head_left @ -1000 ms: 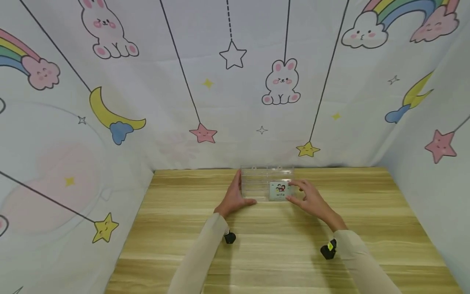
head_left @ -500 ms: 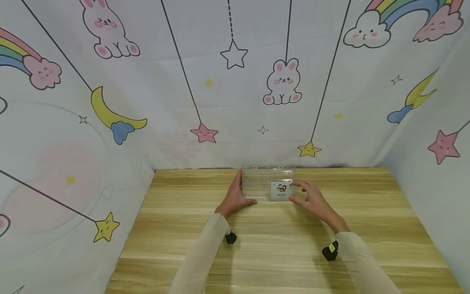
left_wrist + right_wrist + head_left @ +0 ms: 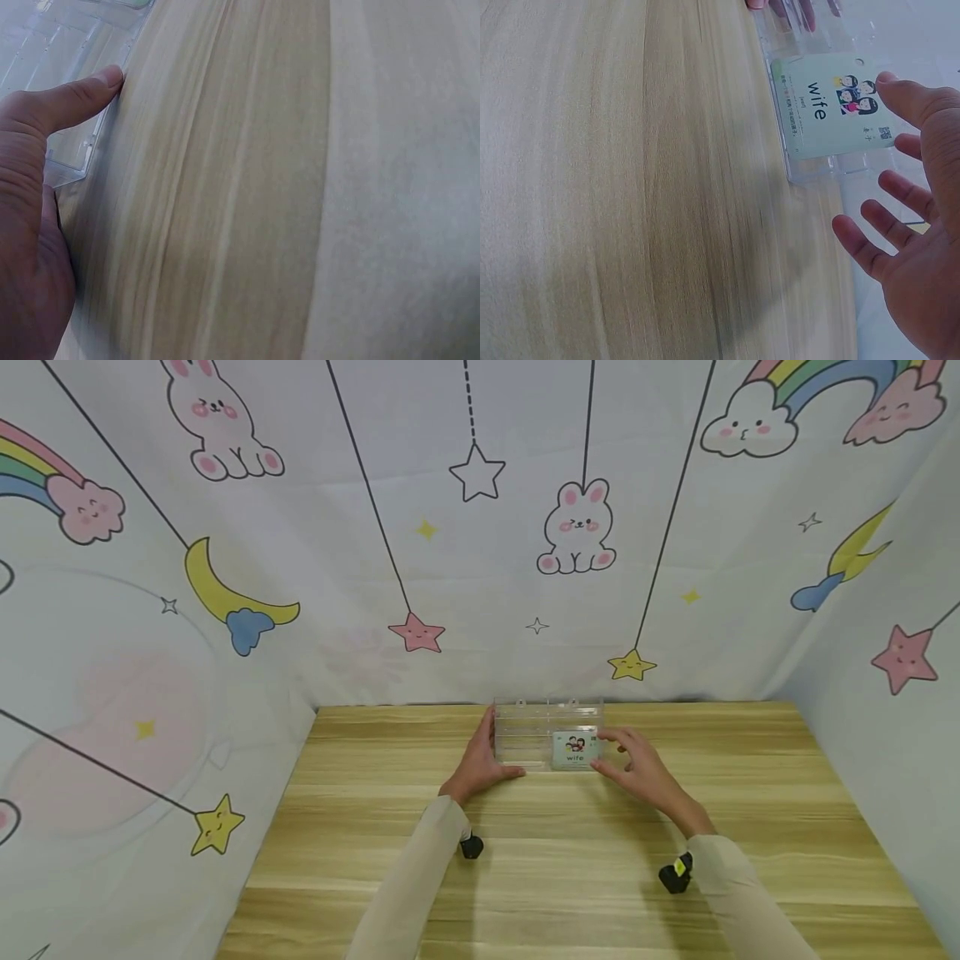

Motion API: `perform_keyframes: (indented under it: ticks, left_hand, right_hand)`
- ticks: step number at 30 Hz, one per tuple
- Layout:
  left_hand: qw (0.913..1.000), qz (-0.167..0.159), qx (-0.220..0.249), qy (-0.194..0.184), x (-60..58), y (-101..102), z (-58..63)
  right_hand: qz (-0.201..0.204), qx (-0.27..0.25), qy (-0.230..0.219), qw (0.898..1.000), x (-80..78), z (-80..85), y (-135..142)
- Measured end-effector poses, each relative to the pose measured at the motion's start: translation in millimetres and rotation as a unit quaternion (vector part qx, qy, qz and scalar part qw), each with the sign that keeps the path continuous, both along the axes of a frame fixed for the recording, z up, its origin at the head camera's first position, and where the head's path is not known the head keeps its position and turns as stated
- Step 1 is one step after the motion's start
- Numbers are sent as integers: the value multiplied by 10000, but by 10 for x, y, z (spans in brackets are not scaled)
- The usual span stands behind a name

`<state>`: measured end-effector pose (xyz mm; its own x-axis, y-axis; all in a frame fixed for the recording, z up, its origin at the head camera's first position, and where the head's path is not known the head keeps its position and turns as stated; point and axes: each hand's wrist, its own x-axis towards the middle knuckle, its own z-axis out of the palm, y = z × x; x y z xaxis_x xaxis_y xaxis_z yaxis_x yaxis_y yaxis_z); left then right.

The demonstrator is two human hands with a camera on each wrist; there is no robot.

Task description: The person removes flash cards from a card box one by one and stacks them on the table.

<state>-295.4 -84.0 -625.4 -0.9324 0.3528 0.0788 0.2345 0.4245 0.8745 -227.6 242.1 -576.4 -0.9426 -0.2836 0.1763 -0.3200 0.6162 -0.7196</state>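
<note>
A clear plastic card rack [image 3: 522,742] with several compartments stands at the back of the table. In its lower right compartment sits a pale green flashcard [image 3: 574,751] reading "wife", with a family drawing [image 3: 855,95]. My left hand [image 3: 477,766] grips the rack's left end, the thumb [image 3: 82,97] across its front lower edge and the other fingers along the side. My right hand [image 3: 637,770] is at the card's right edge, thumb and index finger apart beside it. Its other fingers [image 3: 862,244] are spread loosely, holding nothing.
The wood-grain table [image 3: 570,877] ends against a white cloth backdrop [image 3: 495,577] printed with rabbits, stars and clouds, right behind the rack. Cloth also hangs at both sides. A small black camera is worn on each wrist.
The right thumb has drawn slightly rightward off the card's face to its right edge. Card, rack and left hand stay in place.
</note>
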Motion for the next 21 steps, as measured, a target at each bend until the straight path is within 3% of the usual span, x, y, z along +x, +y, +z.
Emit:
perform_keyframes:
  ticks: [21]
  left_hand:
    - [10000,-40,-35,80,-27,-9,-42]
  right_hand:
    - [-118,-157,61,9998,12,30,-40]
